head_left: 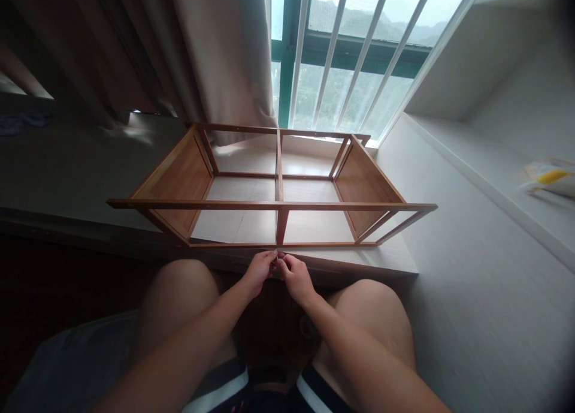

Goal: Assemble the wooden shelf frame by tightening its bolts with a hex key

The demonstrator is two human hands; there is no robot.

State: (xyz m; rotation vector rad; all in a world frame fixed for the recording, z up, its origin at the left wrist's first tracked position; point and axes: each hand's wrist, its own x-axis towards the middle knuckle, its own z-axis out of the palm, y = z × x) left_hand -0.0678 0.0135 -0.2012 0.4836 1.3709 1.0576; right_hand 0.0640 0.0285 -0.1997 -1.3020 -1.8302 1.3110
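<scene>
Low in the head view, a wooden frame (233, 205) with side panels and a middle divider lies on a pale ledge (381, 258). My left hand (261, 269) is closed, its fingertips pinched together just below the divider's near end. Right beside it my right hand (293, 275) is closed too, thumb and finger meeting the left fingertips. Something small may sit between the fingers, but it is too small and dark to name. Both hands are at the frame's near bottom rail; I cannot tell whether they touch it.
A barred window (350, 65) stands behind the frame, with a long curtain (224, 47) to its left. A pale wall (476, 233) rises close on the right, with a shelf holding a yellow and white package (550, 176). My knees (186, 287) flank the hands.
</scene>
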